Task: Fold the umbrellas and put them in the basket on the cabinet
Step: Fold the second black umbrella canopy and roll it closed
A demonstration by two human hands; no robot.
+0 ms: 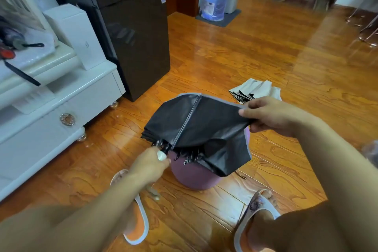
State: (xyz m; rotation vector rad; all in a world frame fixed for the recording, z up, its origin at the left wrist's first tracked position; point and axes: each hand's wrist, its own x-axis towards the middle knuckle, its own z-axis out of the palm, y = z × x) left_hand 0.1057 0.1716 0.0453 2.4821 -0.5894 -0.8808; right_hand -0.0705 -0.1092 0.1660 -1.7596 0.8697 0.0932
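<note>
The black umbrella, half collapsed with its canopy slack, is held above a purple stool on the wooden floor. The left hand reaches in from below with fingers wrapped around the handle, while the right hand comes in from the right, thumb and fingers pinching the canopy's edge. A cream folded umbrella lies on the floor beyond, and the white cabinet stands at the left.

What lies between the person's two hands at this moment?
In the head view, the black umbrella spans the gap: the left hand grips its handle end and the right hand pinches the canopy edge. A purple stool sits beneath.
</note>
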